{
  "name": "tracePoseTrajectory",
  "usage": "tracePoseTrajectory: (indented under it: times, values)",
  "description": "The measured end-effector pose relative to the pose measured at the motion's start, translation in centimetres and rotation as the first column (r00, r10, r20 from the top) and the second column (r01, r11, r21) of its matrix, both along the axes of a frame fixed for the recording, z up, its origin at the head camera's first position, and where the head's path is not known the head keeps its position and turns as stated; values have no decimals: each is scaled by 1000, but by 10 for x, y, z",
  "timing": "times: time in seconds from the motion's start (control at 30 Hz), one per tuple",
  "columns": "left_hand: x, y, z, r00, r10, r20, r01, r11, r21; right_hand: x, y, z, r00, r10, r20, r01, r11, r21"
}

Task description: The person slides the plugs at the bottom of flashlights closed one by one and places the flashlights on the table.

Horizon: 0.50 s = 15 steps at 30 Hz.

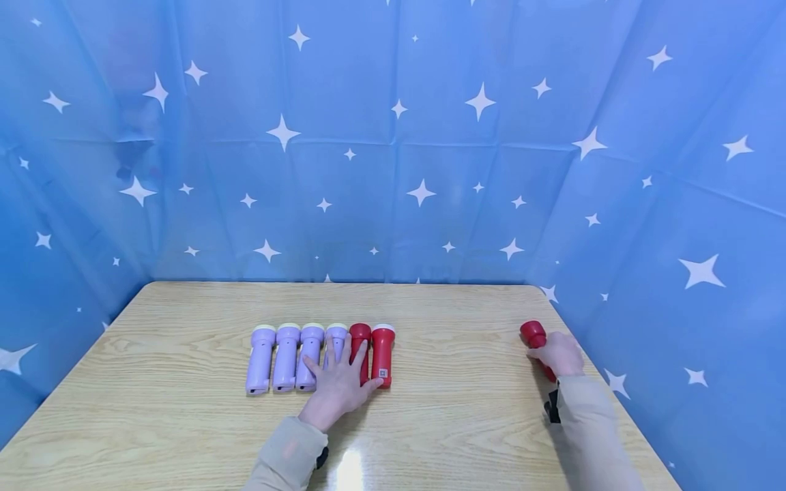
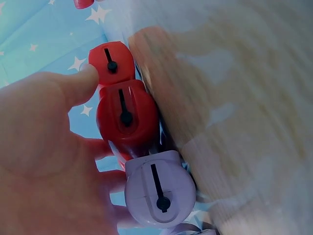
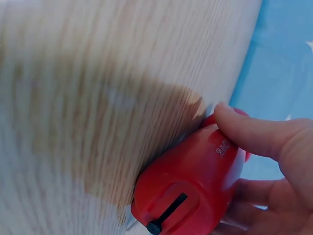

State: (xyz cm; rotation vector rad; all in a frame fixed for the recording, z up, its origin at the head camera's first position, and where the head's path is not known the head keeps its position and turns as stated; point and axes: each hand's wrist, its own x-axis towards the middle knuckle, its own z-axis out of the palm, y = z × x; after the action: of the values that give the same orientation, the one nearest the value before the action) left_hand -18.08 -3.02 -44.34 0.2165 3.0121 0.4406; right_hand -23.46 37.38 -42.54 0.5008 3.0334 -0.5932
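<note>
Several lilac flashlights (image 1: 260, 361) and two red ones lie side by side in a row on the table. My left hand (image 1: 336, 389) rests over the right part of this row with its fingers spread. Its thumb is at the tail of the rightmost red flashlight (image 1: 383, 348), and its fingers cross the neighbouring red flashlight (image 1: 360, 332) and the nearest lilac one (image 2: 159, 188). Far to the right, my right hand (image 1: 560, 353) grips another red flashlight (image 3: 195, 166), thumb along one side and fingers on the other. Its black slide loop faces the right wrist camera.
The wooden table (image 1: 454, 423) has a stretch of bare surface between the row and the right hand. Its right edge runs close beside that hand. A blue curtain (image 1: 393, 170) with white stars hangs behind and along both sides.
</note>
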Motion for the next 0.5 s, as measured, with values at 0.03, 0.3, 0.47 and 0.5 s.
tracePoseTrajectory:
  times: [0.03,0.3,0.47,0.5]
  values:
    - [0,0,0,1000,2,2,-2,1000,3,0,-1,0,1000,-1,-4,1,1000,7]
    - [0,0,0,1000,9,5,-10,1000,28,0,-1,-3,999,10,-35,-8,999,51]
    - [1,-1,-1,1000,10,9,-10,999,42,0,-1,-5,999,9,-36,-7,998,56]
    - [1,-1,-1,1000,9,10,-10,999,41,0,0,-5,999,7,-34,-5,998,55]
